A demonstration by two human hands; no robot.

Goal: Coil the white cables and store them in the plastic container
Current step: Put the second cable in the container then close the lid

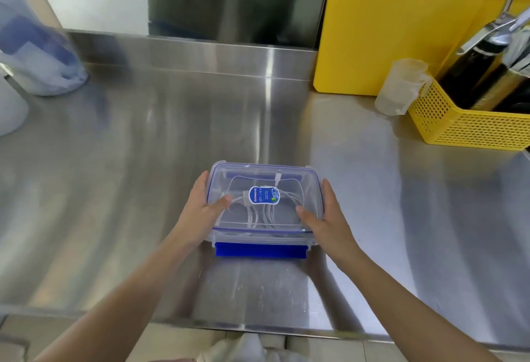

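1. At the bottom edge, pale cloth (pixel 243 351) is cut off by the frame and too blurred to identify.
2. Two bare forearms reach forward over the steel surface (pixel 114 189).
3. The plastic container (pixel 262 235) sits on the surface near its front edge, lid on, with a blue clip (pixel 260 250) sticking out along its near side.
4. The left hand (pixel 198 212) presses flat on the container's left side, fingers spread over the lid; the right hand (pixel 324 215) mirrors it on the right side, fingers spread, thumb on the lid.
5. Through the clear lid the white cables (pixel 258 215) lie coiled inside.
6. A blue oval label (pixel 263 194) sits on the lid's middle; its writing is too small to read.
7. Far right, a yellow perforated basket (pixel 470 129) holds dark bottles (pixel 476 75) with metal tops, partly cut off.
8. Just beside the basket stands a clear cup (pixel 400 86) in front of a yellow board (pixel 401 17).
9. Far left, a blurred translucent bag (pixel 40 55) holds something blue.
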